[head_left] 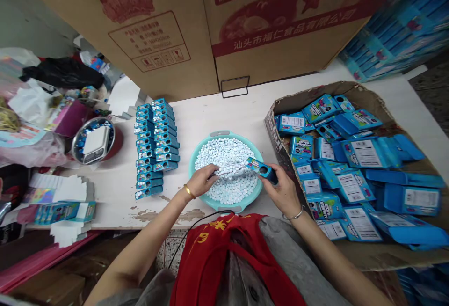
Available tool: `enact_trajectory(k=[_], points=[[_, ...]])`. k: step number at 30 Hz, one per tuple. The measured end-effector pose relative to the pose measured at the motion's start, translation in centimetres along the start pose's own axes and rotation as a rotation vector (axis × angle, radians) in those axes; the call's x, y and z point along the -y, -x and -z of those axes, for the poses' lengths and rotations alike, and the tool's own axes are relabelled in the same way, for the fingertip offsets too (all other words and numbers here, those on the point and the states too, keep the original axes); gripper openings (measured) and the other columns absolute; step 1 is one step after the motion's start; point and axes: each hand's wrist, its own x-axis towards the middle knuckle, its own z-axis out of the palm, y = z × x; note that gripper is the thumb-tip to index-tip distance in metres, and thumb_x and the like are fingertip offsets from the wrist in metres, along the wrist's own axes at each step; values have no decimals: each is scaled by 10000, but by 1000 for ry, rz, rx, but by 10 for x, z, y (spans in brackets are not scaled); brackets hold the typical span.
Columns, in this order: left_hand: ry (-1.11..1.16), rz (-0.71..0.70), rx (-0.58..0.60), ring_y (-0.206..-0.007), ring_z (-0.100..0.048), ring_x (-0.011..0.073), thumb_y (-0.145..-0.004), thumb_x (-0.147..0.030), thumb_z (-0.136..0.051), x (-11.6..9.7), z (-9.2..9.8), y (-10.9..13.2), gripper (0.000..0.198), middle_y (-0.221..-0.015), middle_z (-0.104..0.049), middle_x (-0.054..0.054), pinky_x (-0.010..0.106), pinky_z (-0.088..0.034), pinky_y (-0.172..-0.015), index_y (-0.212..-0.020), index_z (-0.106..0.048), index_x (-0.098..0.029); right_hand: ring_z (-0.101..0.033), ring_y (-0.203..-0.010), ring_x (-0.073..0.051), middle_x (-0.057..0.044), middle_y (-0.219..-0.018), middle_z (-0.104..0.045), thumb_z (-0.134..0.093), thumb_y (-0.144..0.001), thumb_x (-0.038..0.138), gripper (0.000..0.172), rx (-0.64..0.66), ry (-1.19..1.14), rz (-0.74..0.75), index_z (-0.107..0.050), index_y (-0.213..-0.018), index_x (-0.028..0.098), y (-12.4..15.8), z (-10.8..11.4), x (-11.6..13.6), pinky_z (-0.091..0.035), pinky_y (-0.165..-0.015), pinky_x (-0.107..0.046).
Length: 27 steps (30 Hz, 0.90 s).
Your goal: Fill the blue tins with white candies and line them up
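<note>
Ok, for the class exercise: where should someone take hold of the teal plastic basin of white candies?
Take the teal plastic basin by the two grey tabs on its rim, far and near, with hands coming down from above: they stand out opposite each other, clear of the heaped white candies.

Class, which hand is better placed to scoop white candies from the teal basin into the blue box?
The left hand: it rests among the white candies in the teal basin, while the right hand holds the blue box over the basin's edge.
</note>
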Motion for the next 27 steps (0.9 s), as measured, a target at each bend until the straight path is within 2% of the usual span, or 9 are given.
enact_trajectory(k=[3, 7, 11, 15, 17, 19, 22, 25, 27], points=[[-91, -78, 16, -934, -579, 182, -934, -292, -424, -24, 35, 6, 234, -1028, -612, 88, 312, -469, -832, -1115, -501, -165, -625, -997, -256, -111, -1088, -646, -536, -856, 276, 342, 44, 7, 76, -512, -1188, 196, -2, -11, 2, -516, -853, -409], [-314, -67, 153, -947, -588, 196, -913, -228, -447, -63, 63, -4, 198, -1029, -615, 86, 318, -477, -824, -1088, -513, -162, -603, -1056, -258, -117, -1132, -632, -504, -855, 202, 374, 90, 25, 212, -484, -1228, 198, -5, -25, 6, -512, -897, -434], [-571, 6, 290, -900, -603, 203, -894, -136, -437, -103, 75, -18, 202, -980, -625, 82, 307, -491, -736, -1081, -512, -149, -585, -1085, -261, -121, -1146, -624, -482, -851, 168, 404, 111, 40, 272, -463, -1254, 193, -6, -31, 9, -510, -911, -450], [-737, 9, 331, -864, -596, 220, -907, -101, -390, -137, 78, -22, 179, -921, -617, 93, 311, -487, -671, -1000, -539, -136, -584, -1078, -258, -118, -1146, -625, -474, -851, 168, 410, 108, 35, 290, -460, -1259, 196, -4, -35, 9, -510, -913, -458], [-758, -14, 330, -861, -587, 232, -919, -117, -373, -143, 79, -21, 184, -901, -607, 101, 328, -486, -667, -950, -553, -136, -587, -1071, -255, -119, -1143, -627, -473, -851, 168, 407, 105, 30, 284, -462, -1257, 191, -3, -36, 8, -511, -911, -453], [-741, -28, 277, -865, -575, 232, -920, -124, -375, -131, 79, -17, 186, -892, -598, 97, 334, -483, -683, -949, -559, -143, -586, -1075, -253, -119, -1147, -626, -471, -850, 165, 406, 102, 25, 268, -466, -1255, 190, -2, -36, 7, -508, -915, -449], [-687, 53, 135, -890, -552, 231, -910, -124, -392, -81, 71, -13, 191, -918, -589, 94, 342, -470, -733, -1015, -549, -156, -588, -1080, -249, -115, -1155, -625, -483, -855, 189, 398, 79, -6, 208, -474, -1253, 196, -1, -31, 5, -504, -922, -439], [-592, 244, 99, -912, -538, 250, -897, -92, -364, -15, 43, -13, 219, -951, -584, 121, 376, -452, -775, -1004, -549, -140, -598, -1070, -246, -114, -1152, -626, -507, -867, 245, 374, 46, -46, 118, -489, -1238, 199, -2, -22, 4, -505, -914, -424], [-451, 306, 114, -953, -530, 247, -883, -57, -350, 16, 14, -20, 240, -974, -585, 125, 388, -435, -836, -986, -550, -140, -606, -1058, -246, -113, -1143, -628, -523, -871, 283, 362, 21, -52, 70, -500, -1223, 201, -4, -14, 4, -507, -903, -417]])
